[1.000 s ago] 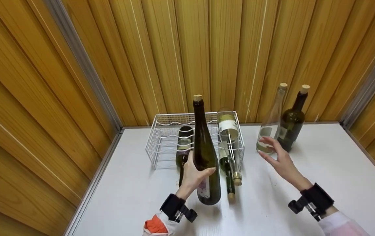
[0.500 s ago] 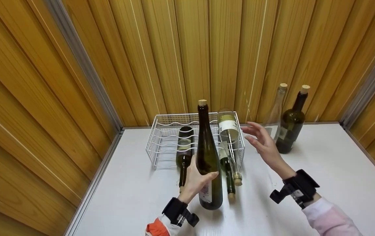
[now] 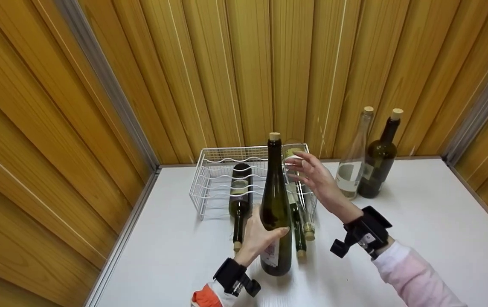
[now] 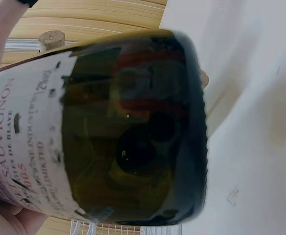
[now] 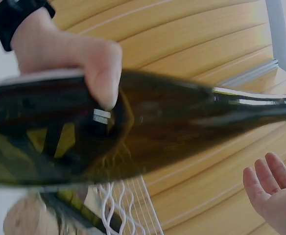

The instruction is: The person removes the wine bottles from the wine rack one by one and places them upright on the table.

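Left hand [image 3: 257,235]: thumb and fingers wrapped round the body of a corked dark-green bottle [image 3: 276,204], which stands nearly upright in front of a white wire rack [image 3: 220,151]. Right hand [image 3: 315,177]: unclasped, fingers parted and slightly bent, near the bottle's neck but apart from it. In the rack lie a dark bottle [image 3: 240,194], a clear bottle [image 3: 308,215] and a slim green bottle [image 3: 298,232]. Farther right, two corked bottles [image 3: 380,164], one clear, one dark, stand upright on the white table [image 3: 163,256].
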`<move>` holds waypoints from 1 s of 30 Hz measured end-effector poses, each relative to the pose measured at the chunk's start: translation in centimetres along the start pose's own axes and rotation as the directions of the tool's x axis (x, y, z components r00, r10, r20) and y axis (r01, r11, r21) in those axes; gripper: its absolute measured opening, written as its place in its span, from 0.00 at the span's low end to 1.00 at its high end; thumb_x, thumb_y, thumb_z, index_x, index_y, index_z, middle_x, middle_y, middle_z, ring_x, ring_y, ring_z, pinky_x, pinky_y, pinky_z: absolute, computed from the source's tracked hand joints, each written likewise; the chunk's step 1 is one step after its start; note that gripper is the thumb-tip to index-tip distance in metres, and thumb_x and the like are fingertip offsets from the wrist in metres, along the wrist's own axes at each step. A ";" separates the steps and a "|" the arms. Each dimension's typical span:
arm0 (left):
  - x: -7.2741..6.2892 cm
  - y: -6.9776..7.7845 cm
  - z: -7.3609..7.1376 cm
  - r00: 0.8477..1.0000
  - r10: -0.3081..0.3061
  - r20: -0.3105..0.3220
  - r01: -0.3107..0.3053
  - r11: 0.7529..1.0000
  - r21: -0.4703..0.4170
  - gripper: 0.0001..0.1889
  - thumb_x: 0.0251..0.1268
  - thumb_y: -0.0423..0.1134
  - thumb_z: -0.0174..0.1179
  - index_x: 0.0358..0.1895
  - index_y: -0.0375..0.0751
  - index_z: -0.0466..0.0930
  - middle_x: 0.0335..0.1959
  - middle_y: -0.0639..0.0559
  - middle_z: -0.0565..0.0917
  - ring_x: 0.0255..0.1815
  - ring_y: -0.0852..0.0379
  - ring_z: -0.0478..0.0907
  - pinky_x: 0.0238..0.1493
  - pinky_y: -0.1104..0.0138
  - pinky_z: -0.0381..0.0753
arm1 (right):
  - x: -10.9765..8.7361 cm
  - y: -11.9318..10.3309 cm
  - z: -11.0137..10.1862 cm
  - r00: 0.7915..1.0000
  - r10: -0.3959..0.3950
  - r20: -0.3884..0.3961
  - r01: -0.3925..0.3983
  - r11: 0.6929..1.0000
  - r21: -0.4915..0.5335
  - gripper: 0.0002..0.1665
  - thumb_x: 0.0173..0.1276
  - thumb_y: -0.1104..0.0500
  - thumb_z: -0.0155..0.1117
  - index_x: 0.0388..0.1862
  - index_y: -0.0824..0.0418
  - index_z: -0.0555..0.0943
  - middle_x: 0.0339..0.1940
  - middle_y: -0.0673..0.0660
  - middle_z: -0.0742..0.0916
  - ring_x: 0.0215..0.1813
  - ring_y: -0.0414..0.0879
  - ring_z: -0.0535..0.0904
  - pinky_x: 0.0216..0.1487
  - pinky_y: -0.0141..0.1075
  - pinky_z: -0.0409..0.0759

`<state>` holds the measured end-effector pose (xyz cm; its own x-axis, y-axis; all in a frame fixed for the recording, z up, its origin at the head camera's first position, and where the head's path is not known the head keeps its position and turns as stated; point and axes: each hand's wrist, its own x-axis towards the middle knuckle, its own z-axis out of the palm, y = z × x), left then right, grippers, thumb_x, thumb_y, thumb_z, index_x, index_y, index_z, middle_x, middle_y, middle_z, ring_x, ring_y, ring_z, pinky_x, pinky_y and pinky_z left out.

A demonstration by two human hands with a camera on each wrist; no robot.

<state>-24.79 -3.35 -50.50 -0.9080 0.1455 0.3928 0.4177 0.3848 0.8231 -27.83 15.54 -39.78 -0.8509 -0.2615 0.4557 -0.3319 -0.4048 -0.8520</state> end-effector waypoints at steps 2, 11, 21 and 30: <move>-0.1 0.1 0.1 1.000 -0.013 0.008 0.013 1.000 0.015 0.35 0.33 0.52 0.70 0.48 0.42 0.66 0.32 0.55 0.77 0.32 0.57 0.75 0.30 0.64 0.75 | 0.3 0.2 0.6 1.000 0.017 -0.001 -0.017 1.000 0.006 0.38 0.67 0.48 0.54 0.64 0.72 0.56 0.56 0.70 0.70 0.58 0.64 0.63 0.57 0.51 0.62; -0.3 0.2 0.4 0.999 0.023 0.044 -0.026 0.997 0.067 0.33 0.31 0.51 0.71 0.44 0.43 0.66 0.30 0.58 0.74 0.31 0.58 0.74 0.30 0.65 0.74 | 1.6 0.9 3.0 0.997 0.035 0.070 -0.030 0.997 -0.070 0.36 0.66 0.44 0.53 0.61 0.69 0.60 0.53 0.68 0.74 0.56 0.59 0.69 0.54 0.47 0.66; -0.6 0.5 0.3 0.995 0.046 0.084 -0.050 0.998 0.041 0.35 0.31 0.52 0.71 0.46 0.44 0.65 0.31 0.59 0.74 0.32 0.60 0.74 0.31 0.66 0.74 | 2.0 1.2 4.0 0.993 0.075 -0.088 -0.074 0.997 0.013 0.10 0.68 0.59 0.53 0.32 0.66 0.74 0.22 0.59 0.80 0.28 0.51 0.78 0.37 0.40 0.76; -0.5 0.2 0.0 0.960 0.148 0.239 -0.126 0.986 -0.107 0.34 0.39 0.54 0.70 0.48 0.45 0.62 0.35 0.57 0.75 0.35 0.60 0.74 0.34 0.66 0.75 | 1.6 0.9 4.6 0.995 -0.084 -0.054 0.083 0.996 -0.017 0.16 0.66 0.66 0.48 0.19 0.73 0.65 0.13 0.56 0.71 0.18 0.46 0.69 0.24 0.33 0.71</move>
<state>-24.27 -3.37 -50.50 -0.8171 0.4143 0.4009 0.5294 0.2639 0.8063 -27.61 10.75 -38.66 -0.8410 -0.1788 0.5106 -0.4080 -0.4102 -0.8157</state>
